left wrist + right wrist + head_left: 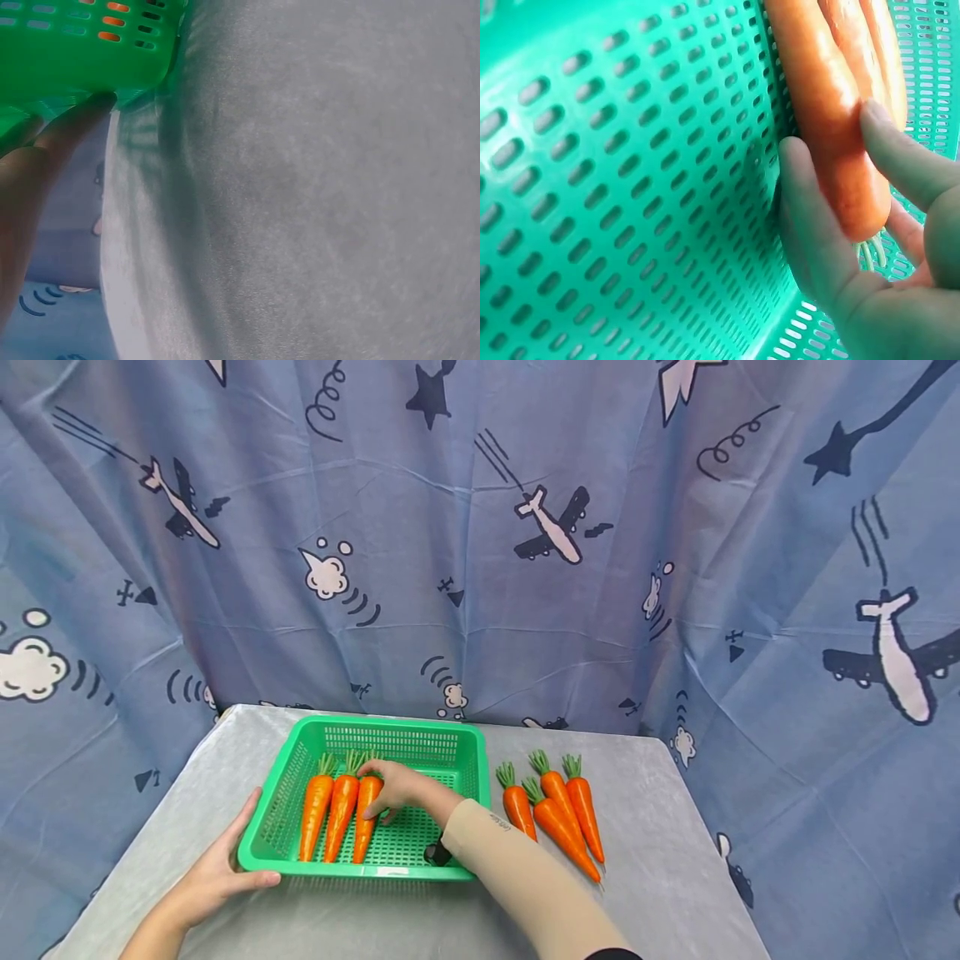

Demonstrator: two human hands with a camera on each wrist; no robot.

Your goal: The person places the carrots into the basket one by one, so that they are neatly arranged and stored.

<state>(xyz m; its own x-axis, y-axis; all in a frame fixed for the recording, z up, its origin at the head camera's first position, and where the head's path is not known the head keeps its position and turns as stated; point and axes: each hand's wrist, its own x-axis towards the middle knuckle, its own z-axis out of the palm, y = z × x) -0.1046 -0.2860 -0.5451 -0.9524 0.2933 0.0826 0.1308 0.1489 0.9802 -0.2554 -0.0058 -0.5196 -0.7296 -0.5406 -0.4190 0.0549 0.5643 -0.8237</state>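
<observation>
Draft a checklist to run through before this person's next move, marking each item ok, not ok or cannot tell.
1. Left hand on the basket: ok, it touches the near left corner.
2. Right hand at the rightmost basket carrot: ok, thumb and a finger lie on opposite sides.
3. Firmness of that hold: cannot tell, pressure does not show.
4. Three carrots in the basket, side by side, leafy tops to the far side: ok.
5. Right hand free for another carrot: not ok, it is occupied.
6. Every carrot inside: not ok, four carrots lie on the table.
</observation>
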